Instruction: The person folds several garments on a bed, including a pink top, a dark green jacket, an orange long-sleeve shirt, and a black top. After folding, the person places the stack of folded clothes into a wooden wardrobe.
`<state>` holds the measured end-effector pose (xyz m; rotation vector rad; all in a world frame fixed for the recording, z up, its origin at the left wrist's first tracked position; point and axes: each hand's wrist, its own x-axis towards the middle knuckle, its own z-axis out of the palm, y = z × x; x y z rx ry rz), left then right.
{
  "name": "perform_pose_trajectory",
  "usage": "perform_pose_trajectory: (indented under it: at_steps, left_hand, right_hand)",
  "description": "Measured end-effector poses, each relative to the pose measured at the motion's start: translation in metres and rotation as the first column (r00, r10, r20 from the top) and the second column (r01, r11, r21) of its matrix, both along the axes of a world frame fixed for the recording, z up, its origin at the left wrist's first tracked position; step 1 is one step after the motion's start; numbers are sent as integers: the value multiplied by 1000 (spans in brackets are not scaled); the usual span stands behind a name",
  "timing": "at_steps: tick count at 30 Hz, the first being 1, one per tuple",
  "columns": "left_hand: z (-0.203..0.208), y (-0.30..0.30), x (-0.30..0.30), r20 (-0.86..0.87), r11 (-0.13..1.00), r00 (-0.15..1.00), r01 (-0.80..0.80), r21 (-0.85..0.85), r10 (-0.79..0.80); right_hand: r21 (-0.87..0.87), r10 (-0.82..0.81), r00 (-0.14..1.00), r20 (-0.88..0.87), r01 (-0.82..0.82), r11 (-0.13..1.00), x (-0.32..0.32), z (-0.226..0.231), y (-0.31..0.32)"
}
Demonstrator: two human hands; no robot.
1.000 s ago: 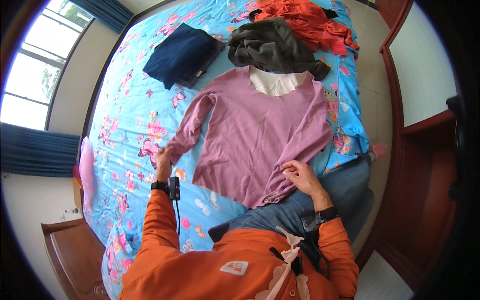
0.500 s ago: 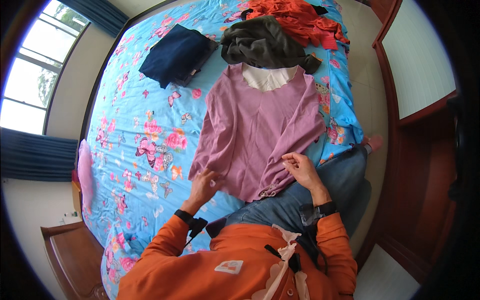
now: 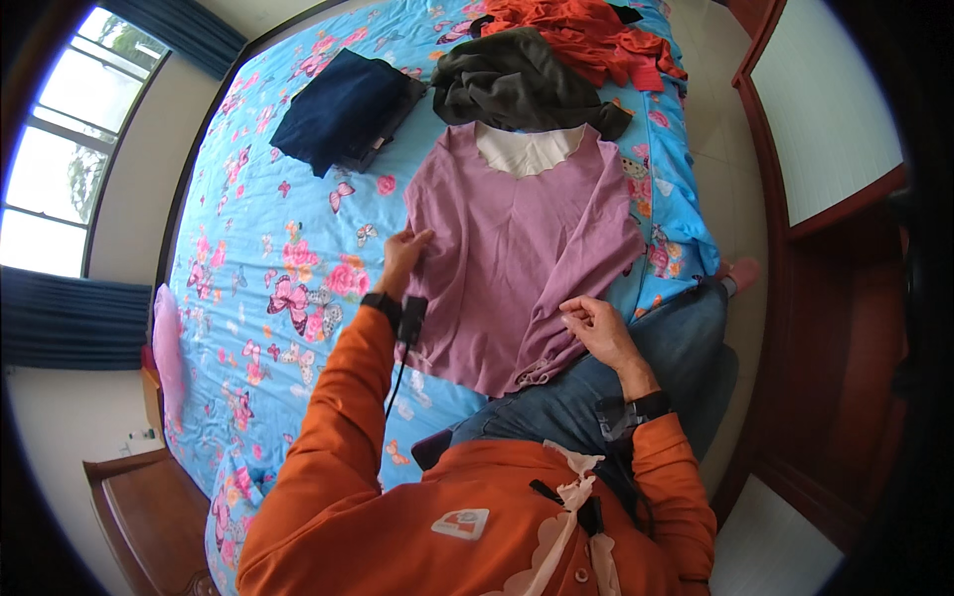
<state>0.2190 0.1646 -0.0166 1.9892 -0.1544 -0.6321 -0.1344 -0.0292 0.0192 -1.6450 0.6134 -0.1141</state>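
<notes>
Two hands: both work one mauve sweater (image 3: 517,258) spread flat on a bed (image 3: 258,298) with a blue butterfly-print cover.
Left hand (image 3: 402,260): fingers pinch the sweater's left side fold, grip clenched on the fabric; a black watch sits on the wrist.
Right hand (image 3: 596,328): fingers curl onto the sweater near its lower right hem, grip grasping the cloth, beside the person's jeans-clad knee.
Sweater position: centre-right of the bed, neckline away from the person, left sleeve folded in, hem bunched toward the lap.
Edges: the bed's right edge runs just beside the sweater's right sleeve; wooden furniture (image 3: 835,328) stands near beyond a strip of floor.
Open room: a wide stretch of bare cover lies left of the sweater.
Nearby: dark grey garment (image 3: 507,84) touching the neckline, navy folded clothes (image 3: 343,109) apart to the left, red garment (image 3: 586,35) at the far end.
</notes>
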Motion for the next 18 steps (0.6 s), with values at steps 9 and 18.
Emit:
perform_pose_trajectory:
  at_steps: [9, 18]
  left_hand:
    - [-2, 28, 36, 568, 968, 792, 113, 226, -225]
    - [-8, 161, -110, 221, 920, 974, -42, 390, -50]
  right_hand:
    - [-13, -37, 999, 37, 38, 999, 5, 5, 1]
    - [-53, 363, 932, -19, -364, 930, 5, 18, 12]
